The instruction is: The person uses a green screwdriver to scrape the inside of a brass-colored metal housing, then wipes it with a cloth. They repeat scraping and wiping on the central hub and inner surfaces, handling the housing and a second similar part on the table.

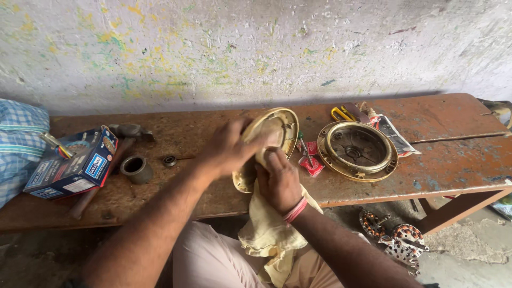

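Gripping a tilted brass round cover [277, 130] with the left hand [229, 149], right hand [280, 181] pressing a yellow cloth [266, 234] against it, second brass housing [357, 152] lying right on the desk [453, 160].

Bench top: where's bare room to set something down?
Free: right end of the bench, past the round gold housing; also the strip between the metal ring and left hand. Crowded: centre, around both hands, gold cover, red packet; far left by the box.
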